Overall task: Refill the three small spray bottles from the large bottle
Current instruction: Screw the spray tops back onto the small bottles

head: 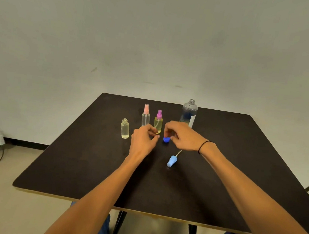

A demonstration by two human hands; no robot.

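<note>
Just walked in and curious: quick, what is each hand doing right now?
Left hand: fingers curled, nothing clearly held; cannot be told.
Right hand: fingertips at the dark blue cap on the table; grip cannot be told.

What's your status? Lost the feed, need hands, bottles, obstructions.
Right hand pinching blue cap at the table; left hand curled, contents unclear. Large bottle uncapped; one small bottle open, its light-blue sprayer lying loose. Nothing in the way.

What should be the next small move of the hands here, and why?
Probably the right hand lets go of the dark blue cap on the table and takes the large bottle, which stands open. The uncapped small bottle also stands open, its light blue sprayer lying aside, so pouring can begin.
</note>
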